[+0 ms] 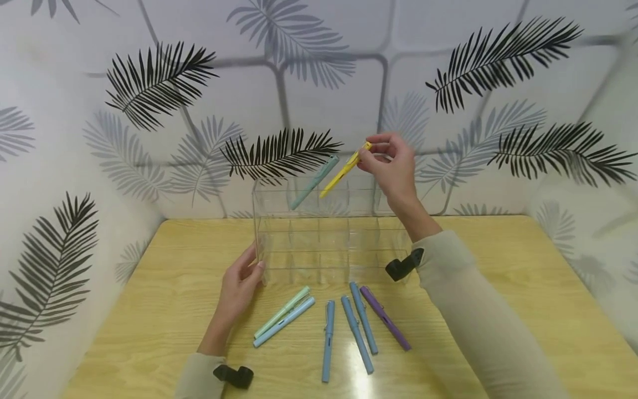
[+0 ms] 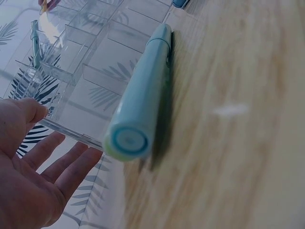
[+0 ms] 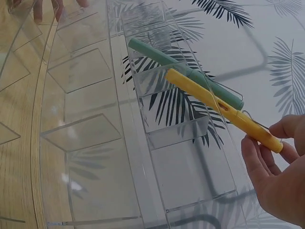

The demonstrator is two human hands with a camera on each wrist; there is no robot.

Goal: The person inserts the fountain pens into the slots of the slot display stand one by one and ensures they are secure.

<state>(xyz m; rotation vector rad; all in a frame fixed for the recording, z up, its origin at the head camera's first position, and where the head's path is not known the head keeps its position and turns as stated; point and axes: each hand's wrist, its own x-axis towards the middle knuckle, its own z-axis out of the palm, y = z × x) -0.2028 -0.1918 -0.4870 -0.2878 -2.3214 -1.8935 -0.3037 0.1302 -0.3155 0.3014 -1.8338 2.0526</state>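
In the head view my right hand (image 1: 394, 163) pinches a yellow pen (image 1: 344, 172) by its capped end. The pen slants over the top row of a clear plastic compartment organizer (image 1: 319, 260). Beside it a green pen (image 1: 314, 183) leans in a top compartment; the right wrist view shows the green pen (image 3: 186, 71) just behind the yellow pen (image 3: 205, 93). My left hand (image 1: 239, 285) grips the organizer's left side wall, and in the left wrist view the thumb and fingers of the left hand (image 2: 38, 167) lie on either side of that wall.
On the wooden table (image 1: 149, 310) before the organizer lie a light green pen (image 1: 281, 312), a light blue pen (image 1: 284, 322), several blue pens (image 1: 328, 341) and a purple pen (image 1: 385, 317). A leaf-patterned sheet (image 1: 329, 105) stands behind the table.
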